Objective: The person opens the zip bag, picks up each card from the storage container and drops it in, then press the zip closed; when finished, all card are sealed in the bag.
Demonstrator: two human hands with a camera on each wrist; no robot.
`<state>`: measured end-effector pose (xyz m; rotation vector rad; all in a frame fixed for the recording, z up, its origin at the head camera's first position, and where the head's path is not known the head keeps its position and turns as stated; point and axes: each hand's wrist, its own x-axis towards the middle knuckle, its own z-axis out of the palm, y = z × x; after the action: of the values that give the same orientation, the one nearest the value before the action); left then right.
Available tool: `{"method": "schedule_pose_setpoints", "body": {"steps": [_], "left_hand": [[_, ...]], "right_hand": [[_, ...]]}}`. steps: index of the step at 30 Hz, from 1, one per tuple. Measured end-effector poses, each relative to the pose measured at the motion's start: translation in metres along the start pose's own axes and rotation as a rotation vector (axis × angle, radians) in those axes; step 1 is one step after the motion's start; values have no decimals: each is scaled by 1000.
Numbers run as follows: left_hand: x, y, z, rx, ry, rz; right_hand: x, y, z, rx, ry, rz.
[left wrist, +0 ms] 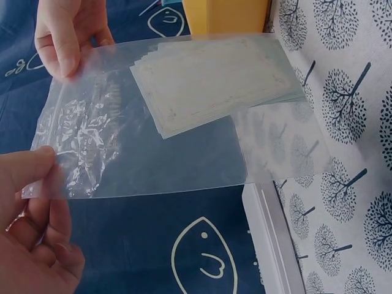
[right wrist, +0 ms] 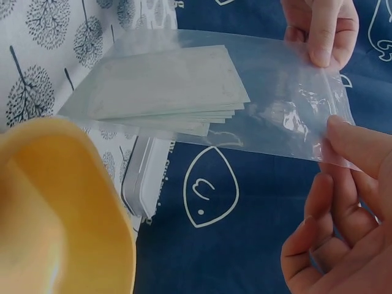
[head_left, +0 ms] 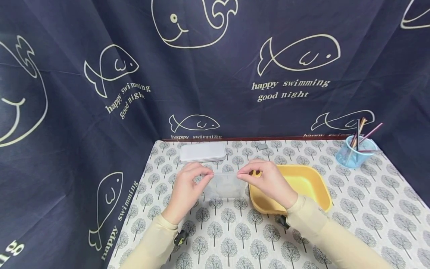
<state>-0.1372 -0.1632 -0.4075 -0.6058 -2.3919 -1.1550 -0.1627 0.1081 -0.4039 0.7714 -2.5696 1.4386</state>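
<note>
A clear plastic zip bag [left wrist: 177, 165] hangs upright between my two hands, with a fanned stack of pale paper cards [left wrist: 214, 82] inside it. My left hand [head_left: 190, 188] pinches one top corner of the bag between thumb and forefinger. At the opposite top corner, my right hand [head_left: 267, 181] pinches the bag the same way. In the right wrist view the cards [right wrist: 168, 82] lie toward the bag's bottom, away from the fingers. Wrinkled, shiny plastic runs along the top strip that both hands hold.
Close by my right forearm is a yellow basin [head_left: 302, 186]. Behind the bag lies a white flat case [head_left: 203, 152], with a small grey block [head_left: 262, 146] to its right. A blue cup [head_left: 356, 155] of pencils stands at the far right, before a dark curtain [head_left: 215, 82].
</note>
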Motion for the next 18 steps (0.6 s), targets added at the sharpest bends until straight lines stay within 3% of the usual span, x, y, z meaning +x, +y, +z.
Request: {"method": "schedule_pose_setpoints", "body": {"steps": [8,18], "left_hand": [[-1,-3,-5,11,17,28],[-2,-1,-7,70,-9,69]], "right_hand": [[-4,4,-8,-61,-6,-36],[-4,6,-9,-132,-1,-76]]}}
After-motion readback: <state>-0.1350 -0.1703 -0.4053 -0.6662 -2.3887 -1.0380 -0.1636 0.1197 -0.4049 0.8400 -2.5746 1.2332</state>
